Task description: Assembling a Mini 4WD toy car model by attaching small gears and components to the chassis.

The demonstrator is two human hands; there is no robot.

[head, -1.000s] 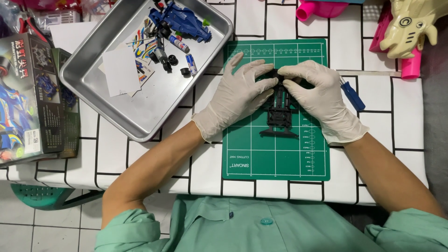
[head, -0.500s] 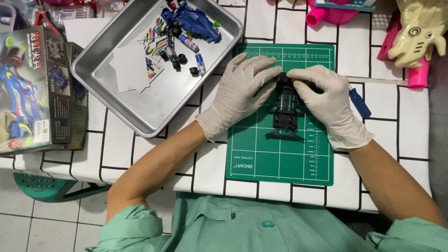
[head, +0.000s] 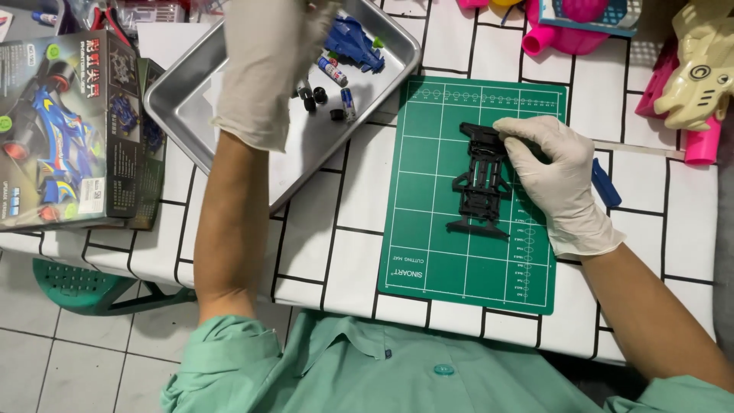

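Note:
A black toy car chassis (head: 480, 183) lies lengthwise on a green cutting mat (head: 459, 268). My right hand (head: 554, 180), in a pale glove, rests along the chassis's right side with its fingertips gripping the far end. My gloved left hand (head: 264, 69) is raised over a metal tray (head: 187, 103) at the upper left. It is blurred, its fingertips run to the top edge, and I cannot see whether it holds anything. In the tray lie a blue car body (head: 353, 42), small black wheels (head: 313, 95) and small cylindrical parts (head: 333, 73).
A model car kit box (head: 61, 130) lies at the left table edge. A blue tool (head: 608, 183) sits just right of the mat. Pink toys (head: 550, 38) and a cream toy (head: 696, 69) crowd the far right. A green stool (head: 76, 287) stands below the table.
My left hand has left the chassis and swung up and left over the tray. My right hand stays on the chassis, which now lies uncovered on the mat.

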